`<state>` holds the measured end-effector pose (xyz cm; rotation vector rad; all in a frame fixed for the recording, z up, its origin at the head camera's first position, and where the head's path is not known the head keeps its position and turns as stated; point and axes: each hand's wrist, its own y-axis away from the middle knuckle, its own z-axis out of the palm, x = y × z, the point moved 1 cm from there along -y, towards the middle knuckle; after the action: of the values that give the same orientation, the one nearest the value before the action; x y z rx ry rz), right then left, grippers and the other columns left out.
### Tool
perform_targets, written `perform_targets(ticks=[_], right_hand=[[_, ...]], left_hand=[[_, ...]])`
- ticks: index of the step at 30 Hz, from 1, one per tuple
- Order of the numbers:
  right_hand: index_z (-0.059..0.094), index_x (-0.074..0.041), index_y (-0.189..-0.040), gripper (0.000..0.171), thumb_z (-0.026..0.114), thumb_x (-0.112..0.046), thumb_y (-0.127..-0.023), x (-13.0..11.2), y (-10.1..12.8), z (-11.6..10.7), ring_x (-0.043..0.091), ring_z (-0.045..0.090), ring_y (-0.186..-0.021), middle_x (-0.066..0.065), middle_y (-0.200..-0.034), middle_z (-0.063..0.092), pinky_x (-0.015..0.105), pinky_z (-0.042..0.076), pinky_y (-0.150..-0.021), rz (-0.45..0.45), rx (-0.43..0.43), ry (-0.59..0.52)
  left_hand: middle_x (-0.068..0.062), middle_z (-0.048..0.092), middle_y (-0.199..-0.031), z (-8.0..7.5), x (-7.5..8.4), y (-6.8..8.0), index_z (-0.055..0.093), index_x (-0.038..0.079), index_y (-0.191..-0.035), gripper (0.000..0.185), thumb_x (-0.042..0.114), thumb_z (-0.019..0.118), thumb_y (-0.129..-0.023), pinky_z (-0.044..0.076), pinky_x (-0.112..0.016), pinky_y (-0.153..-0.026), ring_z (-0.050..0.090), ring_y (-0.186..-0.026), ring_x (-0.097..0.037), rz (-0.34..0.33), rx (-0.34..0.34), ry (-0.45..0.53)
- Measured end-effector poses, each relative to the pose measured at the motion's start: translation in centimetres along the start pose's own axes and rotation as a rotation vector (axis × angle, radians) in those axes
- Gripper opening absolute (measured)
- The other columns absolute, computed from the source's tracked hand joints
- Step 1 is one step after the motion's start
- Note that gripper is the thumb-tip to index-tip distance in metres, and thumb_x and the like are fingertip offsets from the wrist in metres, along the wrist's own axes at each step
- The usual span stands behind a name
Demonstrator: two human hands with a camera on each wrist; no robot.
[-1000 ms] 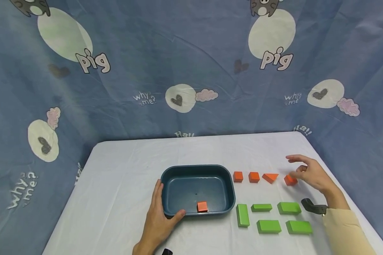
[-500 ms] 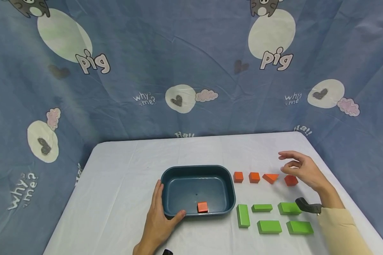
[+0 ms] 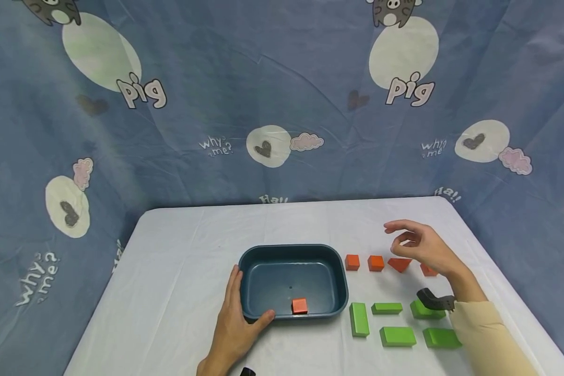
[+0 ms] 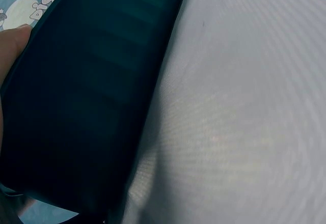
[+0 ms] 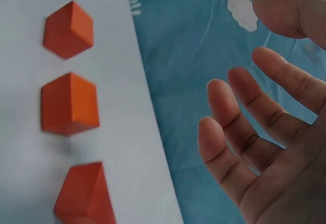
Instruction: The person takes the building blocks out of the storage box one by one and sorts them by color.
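A dark teal plastic tray (image 3: 249,261) sits mid-table with one orange block (image 3: 299,306) in its front part. My left hand (image 3: 236,322) rests on the tray's front-left corner, straight fingers along the left side and thumb on the front rim. My right hand (image 3: 427,250) hovers above the orange row, fingers bent loosely and apart, with nothing held. Beneath it lie an orange triangular block (image 3: 399,265) and a partly hidden orange block (image 3: 427,270). Two orange cubes, a left one (image 3: 352,262) and a right one (image 3: 375,263), stand between this hand and the tray.
Several green blocks lie front right of the tray, among them an upright-lying one (image 3: 359,319) and a wide one (image 3: 398,337). My right forearm partly covers the rightmost greens. A white cloth covers the table (image 3: 178,292); a blue printed curtain (image 3: 192,104) hangs behind.
My right hand has moved left and slightly up, from the rightmost orange block to above the triangular one, leaving that block on the table. The left hand stays on the tray.
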<state>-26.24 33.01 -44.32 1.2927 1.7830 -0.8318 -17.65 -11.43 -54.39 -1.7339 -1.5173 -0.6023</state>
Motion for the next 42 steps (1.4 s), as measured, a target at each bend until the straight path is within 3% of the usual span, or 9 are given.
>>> perform_targets(ticks=[15,31,42], right_hand=[[0.065,-0.010,-0.131,0.046,0.076,-0.001,-0.088,-2.8,-2.5,2.6,0.036,0.066,-0.088,0.012,-0.122,0.063,0.035,0.059,-0.074,-0.073,-0.089,-0.024],[0.068,-0.016,-0.130,0.047,0.079,-0.003,-0.086,-5.1,-4.9,5.2,0.029,0.066,-0.092,0.006,-0.122,0.066,0.040,0.058,-0.080,-0.161,-0.164,-0.011],[0.067,-0.017,-0.129,0.049,0.078,0.001,-0.085,-6.3,-6.1,7.8,0.028,0.066,-0.092,0.004,-0.124,0.066,0.044,0.057,-0.080,-0.171,-0.248,-0.028]], left_hand=[[-0.003,0.013,-0.170,0.0,-0.1,-0.1,0.023,0.005,-0.161,0.113,0.050,0.085,-0.079,0.033,-0.059,-0.113,0.026,-0.150,-0.031,0.014,0.002,0.002],[-0.005,0.015,-0.170,0.0,-0.4,-0.1,0.023,0.006,-0.161,0.114,0.050,0.086,-0.078,0.033,-0.059,-0.113,0.027,-0.150,-0.031,0.031,0.005,0.006],[-0.004,0.013,-0.170,0.0,-0.3,-0.1,0.021,0.008,-0.162,0.114,0.053,0.084,-0.079,0.032,-0.061,-0.113,0.027,-0.150,-0.031,0.000,-0.012,0.006]])
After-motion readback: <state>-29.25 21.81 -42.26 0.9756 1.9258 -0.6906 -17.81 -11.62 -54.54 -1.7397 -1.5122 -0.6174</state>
